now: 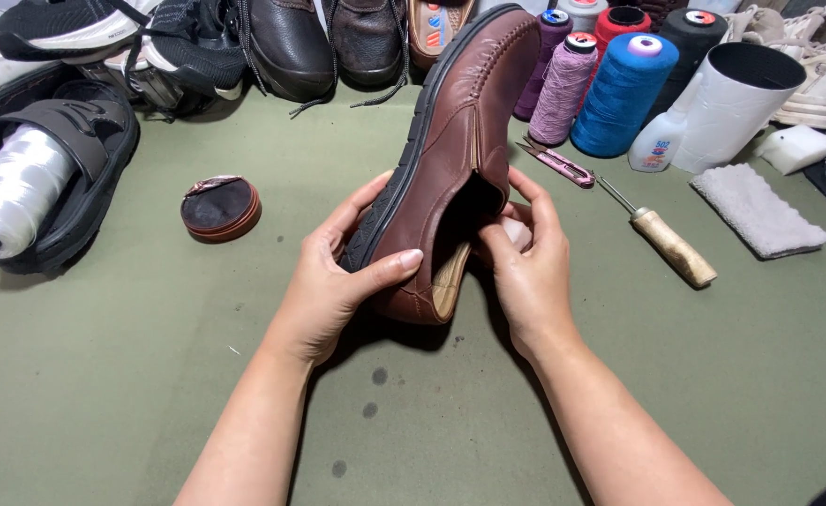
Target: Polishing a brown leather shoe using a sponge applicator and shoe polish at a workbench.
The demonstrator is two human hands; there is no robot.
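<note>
1. Left hand point(333, 281): clasped round the heel of the brown shoe point(450, 159), thumb across its side.
2. Right hand point(525, 267): fingers curled at the shoe's opening, pinching something pale.
3. Shoe: tilted between both hands, toe pointing away.
4. Polish tin point(220, 208): left of left hand, apart.
5. Awl point(666, 239): right of right hand; bare mat nearer.

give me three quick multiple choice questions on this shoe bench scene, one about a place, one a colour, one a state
1. Where does the round polish tin lie?
A. left of the brown shoe
B. on the grey cloth
C. inside the sandal

2. What colour is the biggest thread cone?
A. yellow
B. blue
C. green

3. How is the brown shoe held?
A. flat on its sole
B. hanging by a lace
C. tipped on its side, off the mat

Answers: 1 A, it sits on the mat left of the left hand. 2 B, its thread is blue. 3 C, both hands grip it; right hand is at the opening.
</note>
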